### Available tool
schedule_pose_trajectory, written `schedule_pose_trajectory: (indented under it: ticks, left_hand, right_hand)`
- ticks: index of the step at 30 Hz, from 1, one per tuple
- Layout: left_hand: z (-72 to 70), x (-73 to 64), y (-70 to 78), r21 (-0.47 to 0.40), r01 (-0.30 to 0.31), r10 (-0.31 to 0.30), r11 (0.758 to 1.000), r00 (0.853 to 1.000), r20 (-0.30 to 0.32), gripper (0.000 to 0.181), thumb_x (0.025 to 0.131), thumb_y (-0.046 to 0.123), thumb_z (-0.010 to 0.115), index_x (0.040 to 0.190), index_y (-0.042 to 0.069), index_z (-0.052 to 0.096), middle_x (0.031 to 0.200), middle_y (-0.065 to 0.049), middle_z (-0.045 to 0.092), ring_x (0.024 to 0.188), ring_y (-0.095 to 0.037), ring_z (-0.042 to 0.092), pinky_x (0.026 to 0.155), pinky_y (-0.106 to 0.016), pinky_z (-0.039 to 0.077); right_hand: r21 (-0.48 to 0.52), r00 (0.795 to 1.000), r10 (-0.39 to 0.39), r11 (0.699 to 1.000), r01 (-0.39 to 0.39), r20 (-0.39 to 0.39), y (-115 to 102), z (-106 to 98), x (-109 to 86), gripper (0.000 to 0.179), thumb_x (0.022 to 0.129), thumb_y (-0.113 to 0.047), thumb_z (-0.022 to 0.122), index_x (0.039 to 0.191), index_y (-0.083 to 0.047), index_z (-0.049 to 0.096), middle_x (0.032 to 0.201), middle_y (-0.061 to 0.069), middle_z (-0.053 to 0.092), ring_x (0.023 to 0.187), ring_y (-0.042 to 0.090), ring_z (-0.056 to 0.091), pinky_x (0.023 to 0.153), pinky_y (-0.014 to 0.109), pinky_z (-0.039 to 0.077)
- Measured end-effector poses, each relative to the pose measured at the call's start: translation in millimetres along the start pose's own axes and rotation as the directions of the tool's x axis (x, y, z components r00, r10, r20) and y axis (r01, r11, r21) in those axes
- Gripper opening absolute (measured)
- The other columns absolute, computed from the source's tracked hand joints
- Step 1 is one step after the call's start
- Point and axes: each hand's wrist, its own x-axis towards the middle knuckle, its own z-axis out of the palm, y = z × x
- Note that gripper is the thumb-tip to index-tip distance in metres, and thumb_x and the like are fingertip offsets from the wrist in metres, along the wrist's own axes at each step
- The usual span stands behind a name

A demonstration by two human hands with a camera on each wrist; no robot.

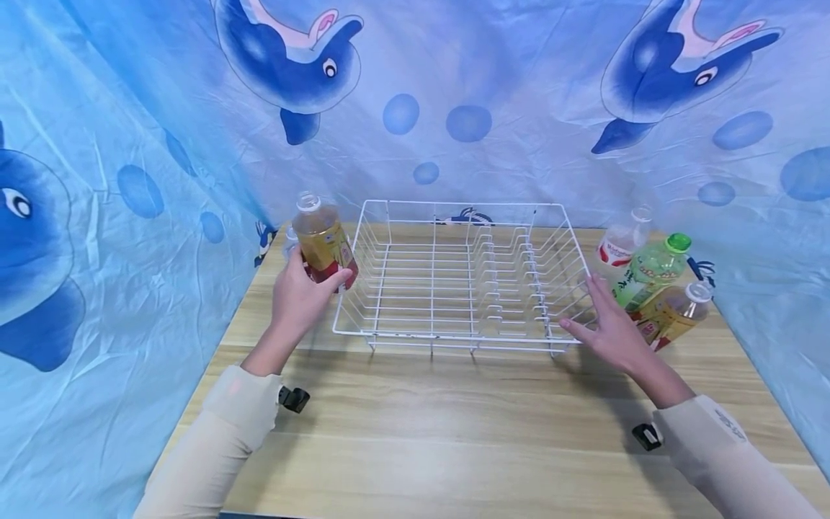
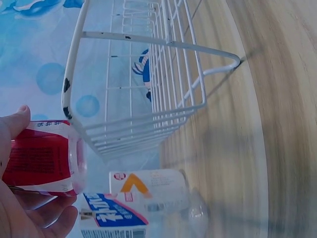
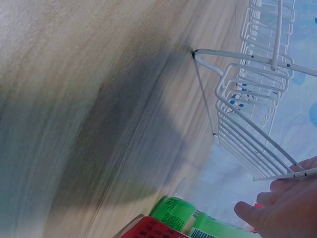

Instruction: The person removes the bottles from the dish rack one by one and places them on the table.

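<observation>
My left hand grips a drink bottle with amber liquid, a yellow-and-red label and a pale cap, upright beside the left end of a white wire dish rack. From the left wrist, the red side of this bottle shows between thumb and fingers. My right hand touches the rack's right rim near the front corner, thumb and fingers spread apart. In the right wrist view, the fingertips of that hand lie right at the rim. Nothing sits in the rack.
Right of the rack stand a clear bottle with a red-and-white label, a green-capped bottle and another amber bottle. Behind the held bottle are bottles with blue and orange-marked labels. A dolphin-print curtain surrounds the wooden table.
</observation>
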Motion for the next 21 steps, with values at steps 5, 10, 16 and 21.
schedule_pose_trajectory:
  ticks: [5,10,16,21]
  left_hand:
    - [-7.1,-2.7,-5.4,-0.012,0.032,-0.032,0.999,0.999,-0.015,0.089,0.073,0.056,0.075,0.136,0.006,0.038,0.126,-0.017,0.056,0.108,-0.031,0.058,0.086,-0.046,0.050]
    - [-15.5,-7.3,-14.2,0.010,0.037,-0.036,0.999,0.998,-0.050,0.089,0.072,0.059,0.074,0.134,0.006,0.040,0.122,-0.016,0.058,0.104,-0.030,0.058,0.081,-0.045,0.051]
    - [-22.5,-13.3,-24.5,0.008,0.019,-0.018,1.000,0.996,-0.086,0.087,0.072,0.056,0.076,0.137,0.011,0.039,0.118,-0.012,0.058,0.100,-0.026,0.058,0.076,-0.042,0.050]
    - [-24.8,-17.0,-31.4,0.000,0.053,-0.053,0.999,0.995,-0.087,0.088,0.071,0.058,0.075,0.135,0.008,0.041,0.121,-0.014,0.057,0.104,-0.028,0.057,0.078,-0.044,0.049]
  right_hand:
    - [0.002,1.000,-0.001,1.000,0.001,0.001,0.9,-0.1,0.0,0.097,0.090,-0.049,0.059,0.152,-0.005,0.001,0.157,0.012,-0.007,0.142,0.035,-0.004,0.106,0.064,0.012]
    - [0.011,1.000,-0.023,1.000,0.023,-0.014,2.6,1.4,-1.6,0.097,0.090,-0.049,0.059,0.151,0.001,0.001,0.157,0.015,-0.007,0.142,0.035,-0.004,0.109,0.061,0.011]
    - [0.011,1.000,0.007,1.000,-0.007,-0.002,3.8,0.9,-0.9,0.098,0.090,-0.053,0.056,0.151,-0.002,-0.001,0.157,0.009,-0.010,0.142,0.032,-0.005,0.109,0.060,0.010]
    - [0.013,1.000,0.020,1.000,-0.021,0.010,3.9,-0.3,-1.2,0.098,0.090,-0.055,0.055,0.152,-0.003,-0.002,0.157,0.008,-0.010,0.142,0.032,-0.006,0.109,0.061,0.010]
